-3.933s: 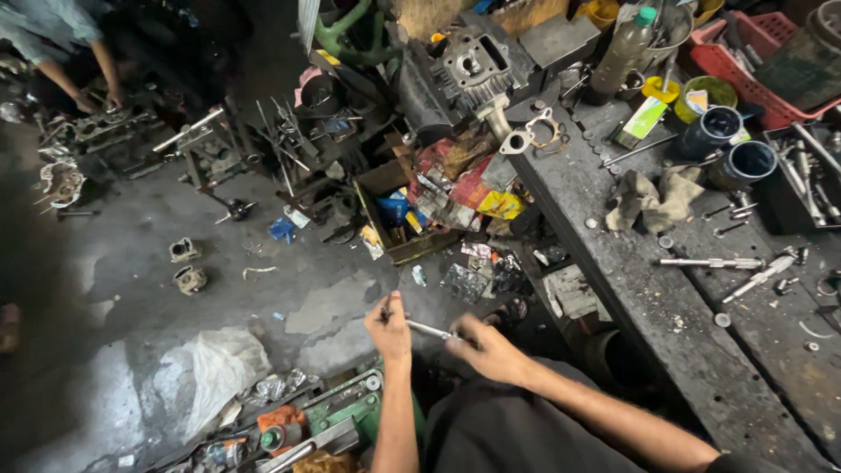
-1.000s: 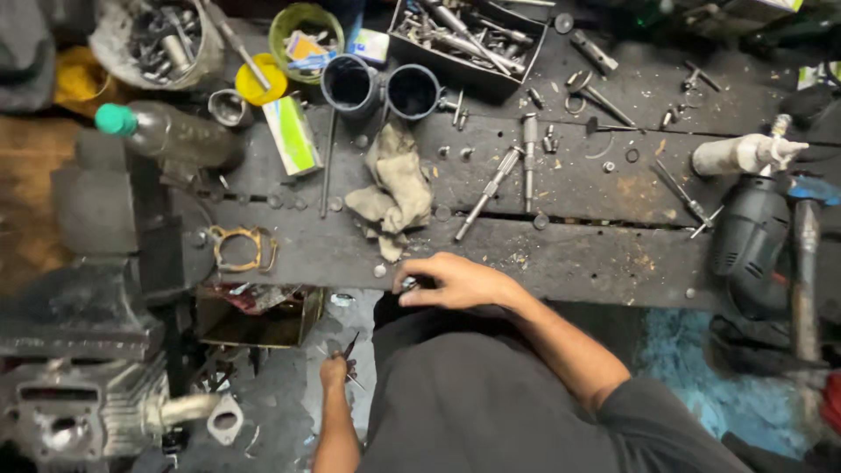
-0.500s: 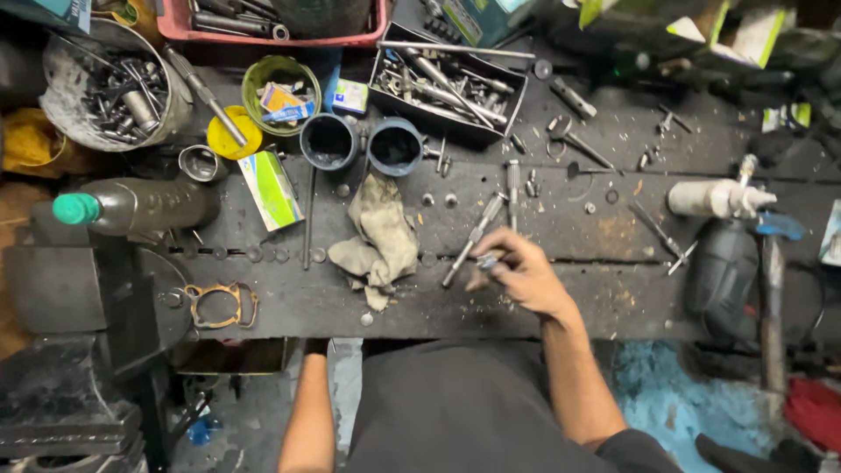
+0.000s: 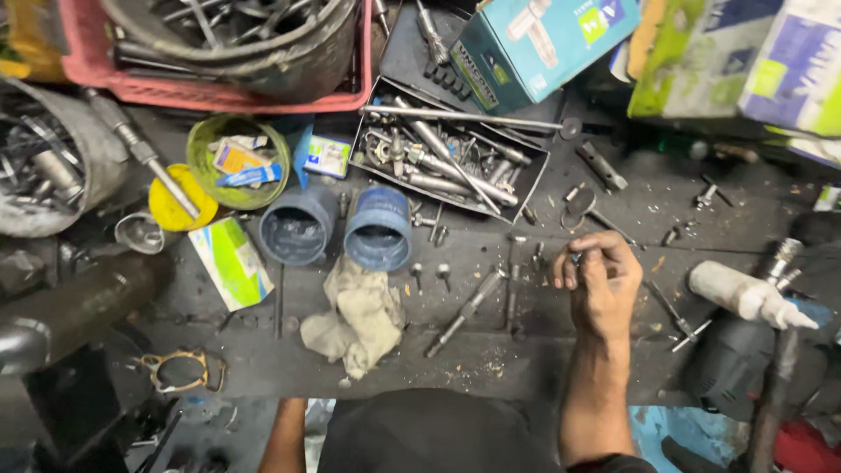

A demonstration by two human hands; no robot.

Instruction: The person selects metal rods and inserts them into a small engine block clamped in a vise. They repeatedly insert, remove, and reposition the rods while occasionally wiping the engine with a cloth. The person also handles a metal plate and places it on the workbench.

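My right hand [image 4: 600, 282] rests on the dark workbench [image 4: 491, 359] with its fingers curled, pinching a small metal piece [image 4: 576, 257] between thumb and fingertips. Just left of it lie a long socket driver [image 4: 464, 308] and a short bit [image 4: 512, 282]. A black tray of loose tools [image 4: 447, 166] stands behind the hand. Only the forearm [image 4: 282, 434] of my left arm shows at the bottom edge; the hand itself is hidden below the bench edge.
Two blue cups [image 4: 298, 229] [image 4: 378, 229] and a dirty rag [image 4: 359, 320] sit left of centre. A green bowl [image 4: 238, 162], yellow lid [image 4: 180, 200] and red crate [image 4: 219, 88] crowd the far left. A white tube [image 4: 740, 293] and a dark power tool [image 4: 736, 372] lie at right.
The view swung from the floor to the bench and drew closer. My right hand moved right and farther back along the bench, and now pinches a small piece. My left hand dropped out of sight.
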